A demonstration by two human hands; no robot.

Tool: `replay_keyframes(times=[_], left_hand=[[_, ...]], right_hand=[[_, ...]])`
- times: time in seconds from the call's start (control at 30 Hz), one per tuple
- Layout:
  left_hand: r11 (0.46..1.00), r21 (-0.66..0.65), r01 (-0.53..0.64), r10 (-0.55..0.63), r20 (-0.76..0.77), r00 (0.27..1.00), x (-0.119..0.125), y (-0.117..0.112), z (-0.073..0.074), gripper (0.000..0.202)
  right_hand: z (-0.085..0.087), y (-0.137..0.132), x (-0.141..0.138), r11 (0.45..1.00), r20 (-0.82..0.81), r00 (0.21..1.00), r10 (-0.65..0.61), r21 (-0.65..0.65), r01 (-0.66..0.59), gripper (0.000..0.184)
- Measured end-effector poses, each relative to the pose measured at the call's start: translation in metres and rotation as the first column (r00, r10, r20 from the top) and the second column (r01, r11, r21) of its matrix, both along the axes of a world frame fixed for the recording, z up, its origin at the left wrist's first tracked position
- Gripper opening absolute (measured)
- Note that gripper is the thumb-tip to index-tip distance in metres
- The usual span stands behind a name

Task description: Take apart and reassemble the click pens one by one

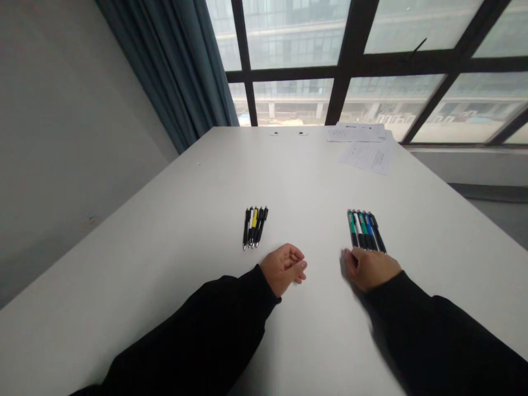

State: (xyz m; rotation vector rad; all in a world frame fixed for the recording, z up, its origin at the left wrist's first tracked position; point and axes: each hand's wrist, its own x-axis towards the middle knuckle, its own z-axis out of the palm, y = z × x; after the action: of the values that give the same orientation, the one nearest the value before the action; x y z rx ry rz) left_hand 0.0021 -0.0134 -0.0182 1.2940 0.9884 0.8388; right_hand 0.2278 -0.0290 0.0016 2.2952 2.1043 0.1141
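Over the middle of the table, my left hand (284, 268) is loosely closed, thumb against the curled fingers, with nothing visible in it. Beyond it to the left lies a group of pens (254, 226), mostly black, with one yellow and one with a white barrel, side by side. My right hand (370, 268) is in a fist at the near end of a second row of pens (364, 230), in green, white, blue and black. It covers their lower tips; whether it touches them, or has anything in the palm, is hidden.
The white table (165, 236) narrows toward the window (295, 99). Printed papers (367, 155) lie at its far right corner. Two small round fittings are set near the far edge. A blue curtain (177, 60) and a grey wall (70, 110) stand on the left.
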Motion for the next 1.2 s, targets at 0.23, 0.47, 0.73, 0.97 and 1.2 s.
replay_keyframes(times=[0.23,0.47,0.73,0.97,1.2], left_hand=[[0.569,0.814,0.112,0.599,-0.505,0.622,-0.054,0.032,0.000,0.015],[0.612,0.762,0.212,0.657,-0.639,0.399,-0.066,0.040,0.007,0.020],[0.570,0.802,0.182,0.734,-0.596,0.327,-0.074,0.046,0.004,0.028],[0.507,0.835,0.214,0.701,-0.543,0.462,-0.075,0.051,-0.006,0.017],[0.490,0.832,0.261,0.653,-0.548,0.522,-0.075,0.051,-0.004,0.015]], right_hand=[[-0.015,-0.008,0.001,0.901,-0.026,0.924,0.381,0.234,-0.365,0.049],[-0.016,-0.007,0.004,0.883,-0.042,0.908,0.417,0.253,-0.394,0.048],[-0.016,-0.007,0.005,0.880,-0.053,0.902,0.428,0.253,-0.402,0.047],[-0.016,-0.007,0.004,0.877,-0.061,0.898,0.435,0.256,-0.407,0.047],[-0.012,-0.008,0.002,0.866,-0.056,0.892,0.449,0.273,-0.418,0.047]])
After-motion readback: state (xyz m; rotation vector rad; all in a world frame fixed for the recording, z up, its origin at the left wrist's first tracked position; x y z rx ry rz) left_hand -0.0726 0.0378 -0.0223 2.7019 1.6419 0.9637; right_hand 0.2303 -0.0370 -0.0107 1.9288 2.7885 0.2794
